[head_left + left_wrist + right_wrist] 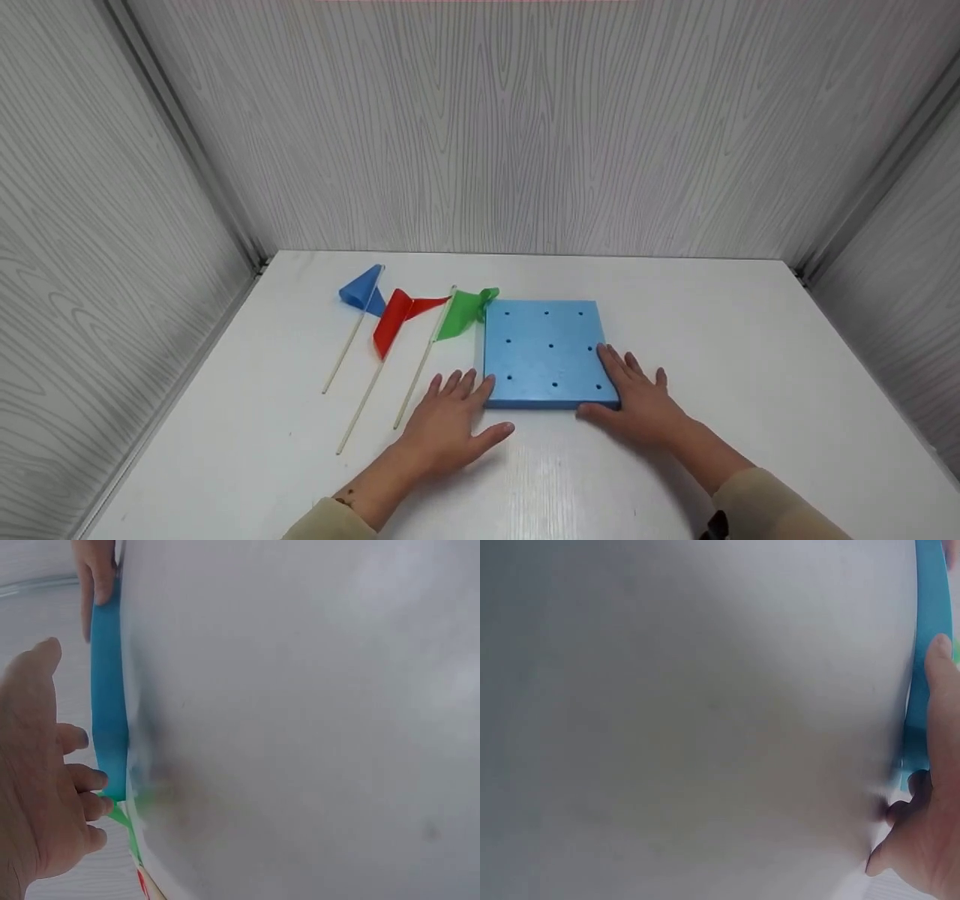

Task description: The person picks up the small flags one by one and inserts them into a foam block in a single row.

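Blue board (532,364) on a white table (720,322), left hand (444,433) spread at its near left corner, right hand (643,409) straight-fingered against its right edge, green flag (459,315) alongside

Grey-white wood-grain panels (487,127) enclose a white desk (750,360) on three sides, light glinting softly off its surface

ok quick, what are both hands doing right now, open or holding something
Left hand: open, holding nothing, by the near left corner of the light-blue, square, nine-holed board.
Right hand: open, touching the board at its near right corner.
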A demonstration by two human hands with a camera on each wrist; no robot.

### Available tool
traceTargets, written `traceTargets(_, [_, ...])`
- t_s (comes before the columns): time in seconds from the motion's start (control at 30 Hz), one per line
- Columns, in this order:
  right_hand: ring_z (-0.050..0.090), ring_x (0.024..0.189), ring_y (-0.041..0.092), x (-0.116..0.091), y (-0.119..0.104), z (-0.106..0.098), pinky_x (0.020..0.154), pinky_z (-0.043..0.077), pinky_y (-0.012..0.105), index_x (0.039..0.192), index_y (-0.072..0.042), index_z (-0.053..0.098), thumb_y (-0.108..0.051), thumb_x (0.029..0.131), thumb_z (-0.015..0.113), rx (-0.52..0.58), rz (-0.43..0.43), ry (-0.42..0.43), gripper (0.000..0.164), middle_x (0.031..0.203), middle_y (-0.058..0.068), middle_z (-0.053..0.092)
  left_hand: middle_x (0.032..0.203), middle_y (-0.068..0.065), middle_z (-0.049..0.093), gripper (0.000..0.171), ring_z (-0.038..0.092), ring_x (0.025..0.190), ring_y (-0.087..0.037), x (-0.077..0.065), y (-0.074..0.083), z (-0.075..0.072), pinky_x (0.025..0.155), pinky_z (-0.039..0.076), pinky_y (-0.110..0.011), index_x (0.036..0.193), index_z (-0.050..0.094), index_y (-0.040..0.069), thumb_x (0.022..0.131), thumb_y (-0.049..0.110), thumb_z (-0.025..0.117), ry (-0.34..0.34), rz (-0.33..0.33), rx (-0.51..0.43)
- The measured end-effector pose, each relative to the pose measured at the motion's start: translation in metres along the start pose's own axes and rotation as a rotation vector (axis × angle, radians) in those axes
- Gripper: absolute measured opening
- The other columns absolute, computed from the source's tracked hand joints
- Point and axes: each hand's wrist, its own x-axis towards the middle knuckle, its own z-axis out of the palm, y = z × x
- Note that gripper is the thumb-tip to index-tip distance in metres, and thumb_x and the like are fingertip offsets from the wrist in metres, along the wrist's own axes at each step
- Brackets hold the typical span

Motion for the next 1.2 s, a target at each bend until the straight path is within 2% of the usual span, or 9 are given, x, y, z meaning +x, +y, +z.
traceTargets(0.2, [0.012, 0.160, 0.045, 0.000, 0.001, 0.001, 0.118, -0.004, 0.077, 0.172, -0.020, 0.012, -0.079, 0.091, 0.062, 0.016, -0.012, 0.008, 0.112, 0.175, 0.013, 0.022, 0.168, -0.012, 0.040, 0.089, 0.032, 0.157, -0.034, -0.001, -0.012, -0.017, 0.127, 0.016, -0.061, 0.167, 0.037, 0.021, 0.098, 0.076, 0.048, 0.075, 0.008, -0.093])
traceTargets(0.37, [0.012, 0.161, 0.045, 0.000, 0.003, 0.003, 0.118, -0.005, 0.078, 0.172, -0.021, 0.012, -0.080, 0.090, 0.061, 0.019, -0.010, 0.010, 0.113, 0.175, 0.013, 0.022, 0.166, -0.006, 0.045, 0.086, 0.038, 0.154, -0.029, -0.006, -0.035, -0.038, 0.125, 0.027, -0.058, 0.166, 0.039, 0.023, 0.097, 0.068, 0.062, 0.180, -0.034, -0.192])
traceTargets(0.57, [0.011, 0.161, 0.044, 0.000, 0.003, 0.003, 0.119, -0.006, 0.076, 0.172, -0.021, 0.012, -0.079, 0.090, 0.062, 0.020, -0.003, 0.012, 0.113, 0.175, 0.014, 0.022, 0.156, -0.008, 0.057, 0.086, 0.051, 0.145, -0.033, -0.017, -0.076, -0.065, 0.106, 0.052, -0.055, 0.164, 0.043, 0.026, 0.093, 0.062, 0.074, 0.313, -0.090, -0.356])
traceTargets(0.73, [0.010, 0.161, 0.044, 0.000, 0.002, 0.003, 0.119, -0.007, 0.076, 0.172, -0.022, 0.011, -0.079, 0.091, 0.062, 0.024, 0.003, 0.004, 0.113, 0.175, 0.014, 0.021, 0.142, -0.013, 0.067, 0.079, 0.062, 0.134, -0.033, -0.026, -0.118, -0.079, 0.098, 0.058, -0.048, 0.160, 0.049, 0.019, 0.095, 0.051, 0.078, 0.384, -0.131, -0.498])
traceTargets(0.83, [0.009, 0.161, 0.044, 0.000, 0.001, 0.002, 0.119, -0.007, 0.076, 0.172, -0.022, 0.011, -0.079, 0.090, 0.062, 0.028, 0.007, 0.002, 0.112, 0.175, 0.014, 0.022, 0.134, -0.014, 0.072, 0.076, 0.068, 0.125, -0.030, -0.033, -0.142, -0.080, 0.095, 0.059, -0.038, 0.159, 0.051, 0.016, 0.096, 0.048, 0.078, 0.374, -0.183, -0.585])
traceTargets(0.97, [0.010, 0.161, 0.044, 0.000, 0.001, 0.002, 0.119, -0.007, 0.076, 0.172, -0.023, 0.011, -0.080, 0.090, 0.062, 0.028, 0.009, 0.002, 0.112, 0.175, 0.013, 0.022, 0.124, -0.010, 0.075, 0.073, 0.071, 0.114, -0.027, -0.041, -0.166, -0.075, 0.092, 0.058, -0.028, 0.159, 0.051, 0.014, 0.098, 0.043, 0.078, 0.319, -0.255, -0.679])
traceTargets(1.1, [0.011, 0.161, 0.043, -0.001, 0.001, 0.001, 0.118, -0.006, 0.077, 0.172, -0.022, 0.012, -0.080, 0.091, 0.061, 0.034, 0.000, 0.005, 0.112, 0.174, 0.013, 0.023, 0.117, -0.008, 0.077, 0.074, 0.071, 0.108, -0.024, -0.049, -0.177, -0.067, 0.093, 0.057, -0.031, 0.160, 0.049, 0.012, 0.098, 0.037, 0.080, 0.238, -0.308, -0.734])
traceTargets(1.2, [0.010, 0.161, 0.043, -0.002, 0.002, 0.000, 0.118, -0.006, 0.077, 0.172, -0.021, 0.012, -0.080, 0.091, 0.061, 0.041, -0.006, 0.006, 0.112, 0.174, 0.013, 0.023, 0.114, -0.006, 0.077, 0.073, 0.072, 0.107, -0.022, -0.052, -0.180, -0.060, 0.097, 0.057, -0.034, 0.159, 0.049, 0.011, 0.097, 0.032, 0.081, 0.182, -0.312, -0.739])
